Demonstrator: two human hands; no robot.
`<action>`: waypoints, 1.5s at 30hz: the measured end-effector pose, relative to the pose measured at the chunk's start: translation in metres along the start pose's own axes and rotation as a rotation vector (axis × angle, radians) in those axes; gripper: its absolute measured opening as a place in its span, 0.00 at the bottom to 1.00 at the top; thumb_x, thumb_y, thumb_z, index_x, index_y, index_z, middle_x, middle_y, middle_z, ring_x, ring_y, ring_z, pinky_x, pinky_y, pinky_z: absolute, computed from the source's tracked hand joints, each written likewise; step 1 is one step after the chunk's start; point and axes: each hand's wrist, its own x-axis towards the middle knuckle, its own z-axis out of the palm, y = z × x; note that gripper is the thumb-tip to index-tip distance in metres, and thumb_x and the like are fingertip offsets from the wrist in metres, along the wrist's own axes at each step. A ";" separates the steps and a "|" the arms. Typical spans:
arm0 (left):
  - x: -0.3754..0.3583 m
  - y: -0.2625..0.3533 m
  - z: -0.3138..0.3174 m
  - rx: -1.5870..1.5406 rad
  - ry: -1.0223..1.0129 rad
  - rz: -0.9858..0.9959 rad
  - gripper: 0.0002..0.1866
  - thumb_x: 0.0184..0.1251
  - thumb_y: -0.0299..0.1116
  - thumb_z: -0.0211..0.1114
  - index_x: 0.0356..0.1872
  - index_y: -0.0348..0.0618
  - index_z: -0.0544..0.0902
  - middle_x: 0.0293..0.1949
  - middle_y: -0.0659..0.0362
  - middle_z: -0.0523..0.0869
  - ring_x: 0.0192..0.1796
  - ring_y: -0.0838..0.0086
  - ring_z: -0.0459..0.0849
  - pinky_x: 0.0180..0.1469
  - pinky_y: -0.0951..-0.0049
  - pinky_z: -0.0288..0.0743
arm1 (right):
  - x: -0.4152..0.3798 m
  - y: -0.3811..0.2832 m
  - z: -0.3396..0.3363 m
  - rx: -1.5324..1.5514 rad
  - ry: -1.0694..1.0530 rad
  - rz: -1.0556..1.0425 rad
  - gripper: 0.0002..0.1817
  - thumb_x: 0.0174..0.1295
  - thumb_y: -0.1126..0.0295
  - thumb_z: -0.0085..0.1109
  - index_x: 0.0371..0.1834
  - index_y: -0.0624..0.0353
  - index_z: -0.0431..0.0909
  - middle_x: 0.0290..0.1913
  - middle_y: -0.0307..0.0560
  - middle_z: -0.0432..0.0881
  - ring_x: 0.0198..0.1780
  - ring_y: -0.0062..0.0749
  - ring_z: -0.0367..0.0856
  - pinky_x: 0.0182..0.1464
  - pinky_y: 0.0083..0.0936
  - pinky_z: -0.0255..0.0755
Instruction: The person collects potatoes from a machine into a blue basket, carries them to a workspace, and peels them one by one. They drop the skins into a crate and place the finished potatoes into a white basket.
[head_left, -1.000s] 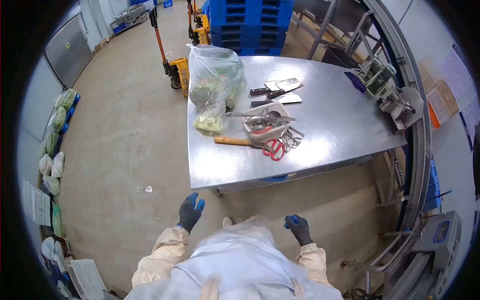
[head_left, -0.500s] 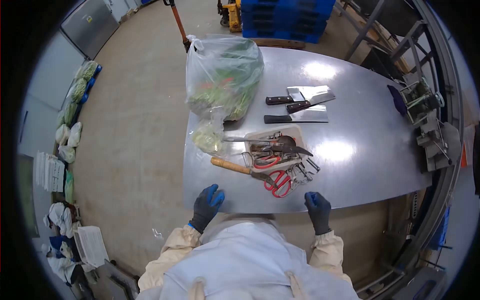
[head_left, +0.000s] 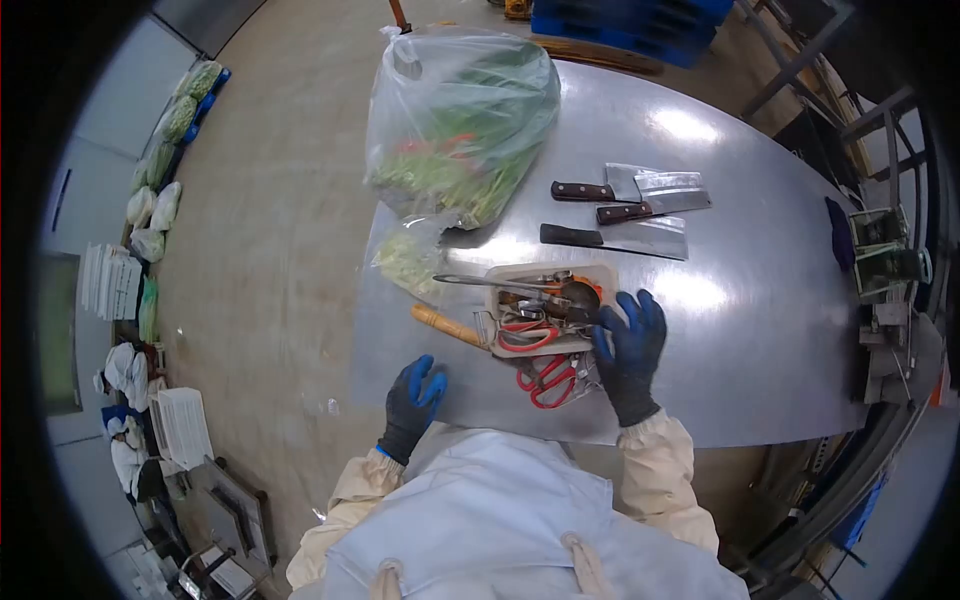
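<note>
My right hand [head_left: 630, 355], in a dark glove with blue on the fingers, reaches over the right side of a pale plastic tray [head_left: 602, 272], fingers apart. It hides part of the tools there. Jumbled in the tray are metal tools and red-handled scissors [head_left: 527, 338]. A second pair of red-handled scissors [head_left: 553, 384] lies on the table just in front. Beside the tray rests a tool with a wooden handle [head_left: 447, 325]. Nearer the table's front edge, my left hand [head_left: 412, 405], gloved alike, holds nothing, its thumb and fingers apart.
Three cleavers [head_left: 640, 238] lie on the metal table [head_left: 760, 350] behind the tray. A large clear bag of green vegetables [head_left: 470, 130] stands at the back left, beside a smaller bag of pale pieces [head_left: 408, 262]. Blue pallets [head_left: 630, 25] are stacked beyond the table.
My right hand has moved forward from the table's front edge to the tray's right side, and its fingers have spread. My left hand stays near the edge. The view has shifted slightly.
</note>
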 end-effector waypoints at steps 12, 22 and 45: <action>0.002 0.017 -0.003 -0.074 0.078 -0.088 0.22 0.58 0.33 0.66 0.53 0.37 0.75 0.48 0.49 0.81 0.47 0.59 0.81 0.50 0.65 0.75 | 0.045 -0.032 0.077 0.034 -0.140 -0.410 0.05 0.48 0.69 0.62 0.26 0.57 0.79 0.51 0.51 0.77 0.60 0.55 0.68 0.62 0.50 0.59; 0.024 0.090 -0.041 -0.290 -0.118 0.014 0.23 0.62 0.31 0.63 0.58 0.35 0.71 0.53 0.50 0.79 0.50 0.64 0.81 0.52 0.68 0.75 | 0.011 -0.059 -0.007 0.692 -0.271 -0.237 0.18 0.45 0.72 0.65 0.42 0.56 0.78 0.48 0.46 0.77 0.55 0.45 0.72 0.58 0.43 0.65; 0.025 0.114 -0.004 -0.136 -0.300 0.088 0.27 0.63 0.29 0.54 0.66 0.40 0.65 0.34 0.55 0.84 0.34 0.60 0.84 0.39 0.68 0.77 | -0.044 -0.077 -0.009 0.545 -0.473 -0.061 0.15 0.48 0.65 0.69 0.39 0.52 0.79 0.29 0.46 0.80 0.28 0.40 0.80 0.30 0.32 0.73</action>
